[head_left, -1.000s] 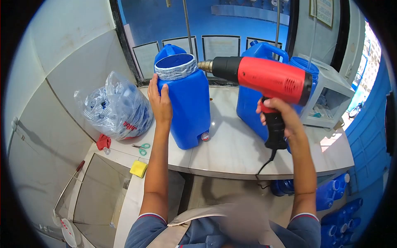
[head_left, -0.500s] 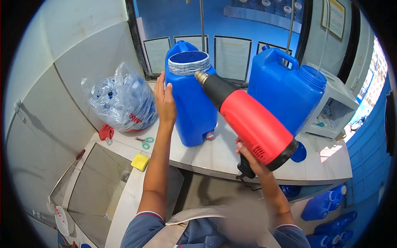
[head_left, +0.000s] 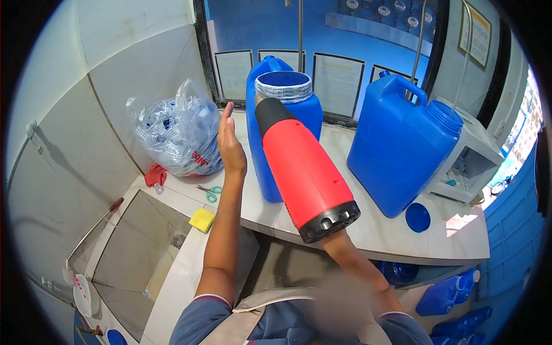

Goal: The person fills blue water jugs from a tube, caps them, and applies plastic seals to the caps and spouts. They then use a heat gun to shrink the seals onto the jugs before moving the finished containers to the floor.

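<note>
A red and black heat gun (head_left: 305, 172) points up and left, its nozzle at the neck of a blue jug (head_left: 312, 115). Around that neck sits a white printed band (head_left: 293, 94). My right hand (head_left: 334, 240) is behind the rear of the heat gun, holding it, with the fingers mostly hidden. Just left of the jug, my left hand (head_left: 232, 146) is raised with fingers stretched upward, holding nothing, and a small gap shows between it and the jug.
A second blue jug (head_left: 402, 144) stands right, near a blue cap (head_left: 418, 217) and white cabinet (head_left: 468, 167). Left are a plastic bag of bands (head_left: 178, 135), red cloth (head_left: 155, 175), scissors (head_left: 212, 194), yellow sponge (head_left: 202, 219) and a sink (head_left: 138, 253). More jugs (head_left: 440, 296) lie lower right.
The heat gun has swung left, and its nozzle moved from the front right of the neck to its left side. My left hand has come off the jug's side. The view has shifted slightly.
</note>
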Demonstrator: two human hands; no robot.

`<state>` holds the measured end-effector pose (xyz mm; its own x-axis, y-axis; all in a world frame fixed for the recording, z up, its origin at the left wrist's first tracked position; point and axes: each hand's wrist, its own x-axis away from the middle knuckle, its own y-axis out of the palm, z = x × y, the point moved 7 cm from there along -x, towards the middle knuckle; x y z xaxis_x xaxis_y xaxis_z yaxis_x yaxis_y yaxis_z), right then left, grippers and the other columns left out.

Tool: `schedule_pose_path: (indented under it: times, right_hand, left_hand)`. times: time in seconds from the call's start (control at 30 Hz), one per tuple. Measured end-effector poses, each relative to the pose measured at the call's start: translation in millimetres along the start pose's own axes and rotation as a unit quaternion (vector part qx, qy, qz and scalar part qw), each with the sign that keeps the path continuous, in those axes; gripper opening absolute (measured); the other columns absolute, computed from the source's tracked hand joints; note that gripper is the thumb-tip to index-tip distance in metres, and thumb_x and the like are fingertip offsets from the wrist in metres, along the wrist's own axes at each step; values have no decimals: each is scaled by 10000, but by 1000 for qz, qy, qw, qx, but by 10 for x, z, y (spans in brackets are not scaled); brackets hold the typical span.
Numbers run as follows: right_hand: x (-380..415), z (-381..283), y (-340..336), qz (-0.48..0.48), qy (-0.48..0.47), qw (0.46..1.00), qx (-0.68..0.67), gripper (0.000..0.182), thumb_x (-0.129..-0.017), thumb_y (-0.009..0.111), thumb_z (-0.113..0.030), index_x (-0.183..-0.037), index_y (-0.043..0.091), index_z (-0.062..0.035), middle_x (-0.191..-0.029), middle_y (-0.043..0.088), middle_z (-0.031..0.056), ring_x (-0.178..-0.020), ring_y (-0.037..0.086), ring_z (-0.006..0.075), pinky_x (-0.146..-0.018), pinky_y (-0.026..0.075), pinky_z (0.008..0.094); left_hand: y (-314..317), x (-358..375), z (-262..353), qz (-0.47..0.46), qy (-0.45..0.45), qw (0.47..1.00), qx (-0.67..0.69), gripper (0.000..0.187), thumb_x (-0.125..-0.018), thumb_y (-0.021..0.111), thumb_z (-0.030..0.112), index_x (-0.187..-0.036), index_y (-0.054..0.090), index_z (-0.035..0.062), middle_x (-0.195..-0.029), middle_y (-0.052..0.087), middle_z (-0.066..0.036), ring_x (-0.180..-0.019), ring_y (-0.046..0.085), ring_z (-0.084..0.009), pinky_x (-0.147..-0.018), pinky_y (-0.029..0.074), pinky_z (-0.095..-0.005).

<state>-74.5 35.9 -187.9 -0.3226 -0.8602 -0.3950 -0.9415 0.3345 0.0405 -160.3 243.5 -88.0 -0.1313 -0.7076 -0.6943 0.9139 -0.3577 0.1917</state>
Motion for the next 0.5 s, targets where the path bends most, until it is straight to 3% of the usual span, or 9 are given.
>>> schedule_pose_path:
  times: [0.03, 0.1, 0.13, 0.2, 0.23, 0.3, 0.33, 0.43, 0.5]
  right_hand:
    - [6, 41, 8, 2, -1, 1000, 0, 452, -881, 548, -178, -1287, 401, -44, -1245, 498, 83, -1081, 537, 206, -884, 472, 327]
    - [26, 161, 26, -13, 4, 928, -372, 442, -884, 534, -177, -1286, 402, -49, -1276, 468, 104, -1132, 501, 203, -906, 456, 333]
    - [39, 142, 5, -11, 2, 928, -373, 442, -884, 534, -177, -1286, 402, -49, -1276, 468, 104, -1132, 501, 203, -906, 456, 333]
    - [116, -91, -170, 56, -105, 992, -49, 387, -884, 544, -156, -1241, 447, -43, -1225, 503, 104, -1088, 524, 202, -887, 460, 328]
    - [174, -227, -234, 88, -152, 977, 118, 360, -884, 549, -146, -1219, 469, -40, -1199, 520, 104, -1065, 535, 202, -877, 462, 325]
    - [307, -427, -296, 144, -227, 858, 437, 307, -885, 559, -125, -1174, 513, -34, -1148, 555, 103, -1021, 558, 202, -858, 466, 319]
    - [320, -376, -473, 182, -118, 961, 169, 314, -799, 652, -34, -1099, 560, -21, -1016, 601, 77, -916, 589, 181, -789, 483, 300]
    - [385, -551, -761, 224, 25, 972, 67, 180, -828, 602, -110, -969, 563, -5, -860, 589, 78, -733, 580, 127, -678, 485, 275]
    - [335, -573, -881, 225, 60, 972, -41, 224, -781, 593, -178, -912, 540, -4, -789, 580, 88, -665, 578, 130, -600, 484, 272]
  left_hand:
    - [11, -12, -13, -3, -4, 1000, 6, 491, -946, 291, 275, -1288, 424, -51, -1334, 433, -179, -1281, 346, -266, -1071, 205, -334]
    - [40, -20, -29, -16, -10, 1000, 15, 504, -951, 272, 293, -1293, 421, -46, -1340, 429, -173, -1287, 338, -255, -1075, 192, -332]
    - [67, -25, -35, -24, -12, 999, 17, 511, -954, 263, 302, -1296, 419, -44, -1343, 427, -169, -1290, 334, -250, -1076, 186, -331]
    - [146, -41, -53, -47, -14, 999, 20, 525, -959, 244, 321, -1302, 417, -38, -1348, 423, -163, -1295, 326, -240, -1080, 172, -329]
    - [199, -50, -62, -60, -15, 998, 18, 532, -962, 235, 330, -1304, 415, -36, -1351, 420, -160, -1298, 322, -235, -1082, 166, -328]
    - [301, -68, -72, -81, -13, 997, 11, 547, -967, 216, 348, -1310, 412, -31, -1357, 416, -153, -1303, 314, -224, -1085, 153, -326]
    - [359, -87, -76, -86, -13, 996, 11, 547, -967, 216, 348, -1310, 412, -31, -1357, 416, -153, -1303, 314, -224, -1085, 153, -326]
    - [572, -83, -42, -123, 25, 992, -25, 557, -975, 195, 346, -1313, 396, -48, -1371, 395, -165, -1305, 312, -241, -1090, 154, -326]
    - [649, -61, -5, -81, 62, 981, -165, 543, -977, 180, 342, -1320, 395, -20, -1390, 352, -197, -1323, 262, -331, -1092, 167, -363]
